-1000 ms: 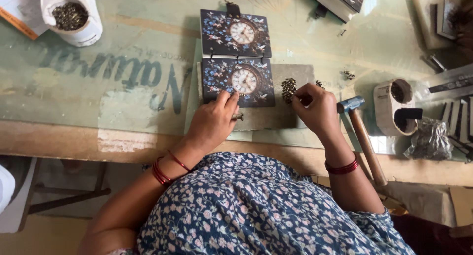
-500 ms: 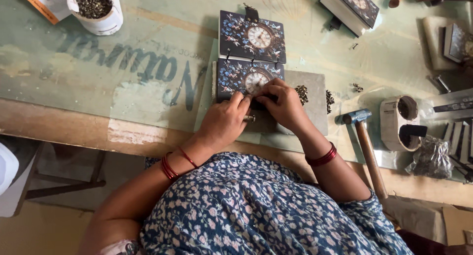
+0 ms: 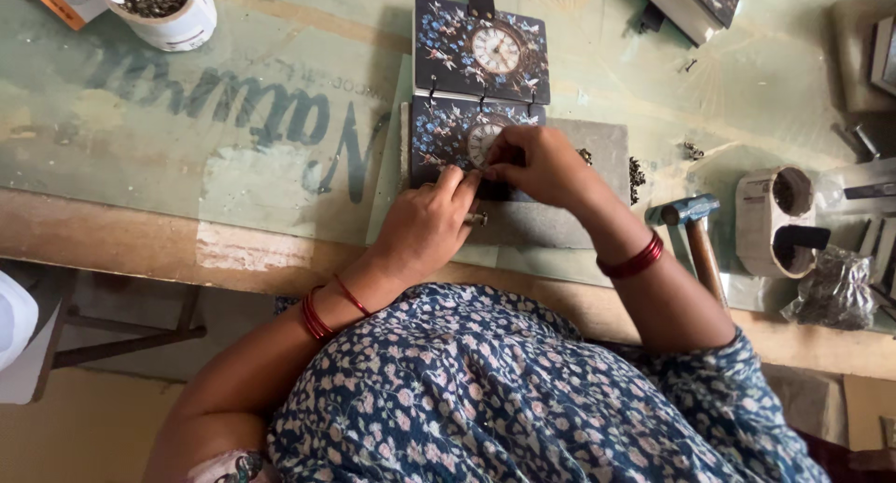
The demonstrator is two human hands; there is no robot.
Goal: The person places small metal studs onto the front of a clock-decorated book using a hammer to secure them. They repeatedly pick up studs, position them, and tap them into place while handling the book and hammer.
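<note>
Both hands had closed in on the lower clock panel (image 3: 446, 136) since a second earlier, when the right hand (image 3: 537, 168) pinched at small bits off to its side. That dark, flower-printed panel with a pale round dial lay on a grey slab (image 3: 569, 203) on the counter (image 3: 233, 138), hinged to a matching upper panel (image 3: 481, 49). Right fingers pinched together over the dial; what they gripped could not be told. Left hand (image 3: 425, 226) pressed the panel, fingers flat. A blue-headed hammer (image 3: 691, 224) lay nearby.
</note>
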